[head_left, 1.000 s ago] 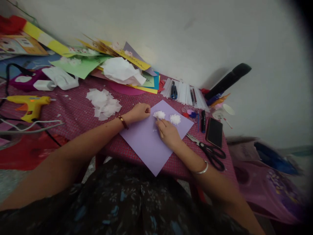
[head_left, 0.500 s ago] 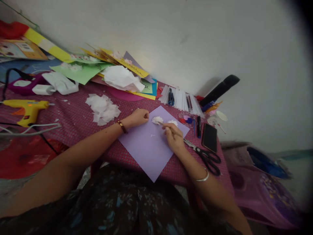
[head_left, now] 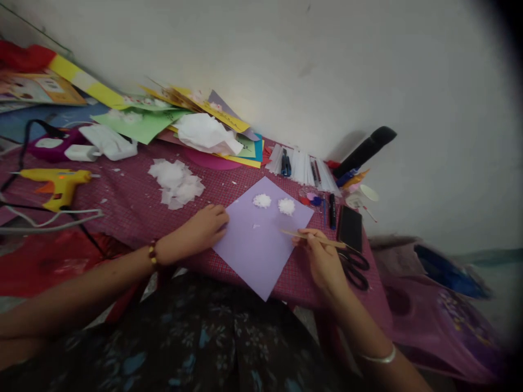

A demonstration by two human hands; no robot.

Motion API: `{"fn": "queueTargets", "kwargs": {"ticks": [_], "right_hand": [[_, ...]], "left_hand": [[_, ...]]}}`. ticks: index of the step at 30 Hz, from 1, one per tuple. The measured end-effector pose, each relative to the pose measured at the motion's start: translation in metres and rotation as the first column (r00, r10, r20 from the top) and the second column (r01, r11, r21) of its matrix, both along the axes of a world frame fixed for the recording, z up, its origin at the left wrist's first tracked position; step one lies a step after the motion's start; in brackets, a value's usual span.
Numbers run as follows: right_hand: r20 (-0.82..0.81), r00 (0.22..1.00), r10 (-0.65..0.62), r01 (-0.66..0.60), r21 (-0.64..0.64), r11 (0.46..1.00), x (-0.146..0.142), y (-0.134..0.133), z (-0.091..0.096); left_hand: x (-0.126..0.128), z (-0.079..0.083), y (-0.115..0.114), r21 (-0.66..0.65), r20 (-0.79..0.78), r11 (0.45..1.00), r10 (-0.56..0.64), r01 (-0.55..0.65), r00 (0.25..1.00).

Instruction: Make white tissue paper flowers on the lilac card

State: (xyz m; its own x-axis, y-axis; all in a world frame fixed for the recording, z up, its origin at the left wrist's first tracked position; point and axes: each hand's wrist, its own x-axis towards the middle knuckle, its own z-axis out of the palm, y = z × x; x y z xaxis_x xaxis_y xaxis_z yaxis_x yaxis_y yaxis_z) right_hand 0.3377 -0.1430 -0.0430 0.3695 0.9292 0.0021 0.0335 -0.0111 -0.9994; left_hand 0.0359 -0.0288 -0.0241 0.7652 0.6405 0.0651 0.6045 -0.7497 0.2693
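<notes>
- While I watch through the head camera, my right hand (head_left: 322,258) has its grip closed on a thin wooden stick (head_left: 312,238), just over the right corner of the purple sheet (head_left: 257,245).
- My left hand (head_left: 204,226) rests at the sheet's left edge, grip loosely curled, holding nothing.
- Two white tissue flowers (head_left: 262,201) sit on the sheet's far part; scissors (head_left: 353,267) lie on the surface (head_left: 134,207) beside my right hand.

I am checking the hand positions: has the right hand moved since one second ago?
Yes. The right hand, holding a thin stick, has drawn back from the white paper flowers to the purple sheet's right edge, toward the person.
</notes>
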Motion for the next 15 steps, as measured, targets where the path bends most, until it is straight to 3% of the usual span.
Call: {"fn": "queueTargets", "kwargs": {"ticks": [4, 9, 12, 15], "right_hand": [[0.049, 0.998, 0.028, -0.029, 0.039, 0.999, 0.0, 0.03, -0.006], [0.117, 0.993, 0.032, -0.039, 0.062, 0.997, 0.001, 0.063, -0.001], [0.219, 0.975, 0.04, -0.069, 0.126, 0.99, -0.009, 0.07, 0.01], [0.133, 0.978, 0.161, -0.18, 0.146, 0.973, -0.027, 0.078, 0.015]], "left_hand": [[-0.002, -0.003, -0.031, -0.024, 0.025, 0.999, 0.022, -0.022, 0.999], [0.003, -0.003, -0.055, -0.028, 0.049, 0.998, -0.046, 0.047, 0.998], [-0.005, 0.005, -0.051, -0.102, 0.15, 0.992, -0.062, 0.077, 0.987], [-0.027, 0.014, -0.029, -0.106, 0.274, 0.987, 0.144, -0.119, 0.951]]}}
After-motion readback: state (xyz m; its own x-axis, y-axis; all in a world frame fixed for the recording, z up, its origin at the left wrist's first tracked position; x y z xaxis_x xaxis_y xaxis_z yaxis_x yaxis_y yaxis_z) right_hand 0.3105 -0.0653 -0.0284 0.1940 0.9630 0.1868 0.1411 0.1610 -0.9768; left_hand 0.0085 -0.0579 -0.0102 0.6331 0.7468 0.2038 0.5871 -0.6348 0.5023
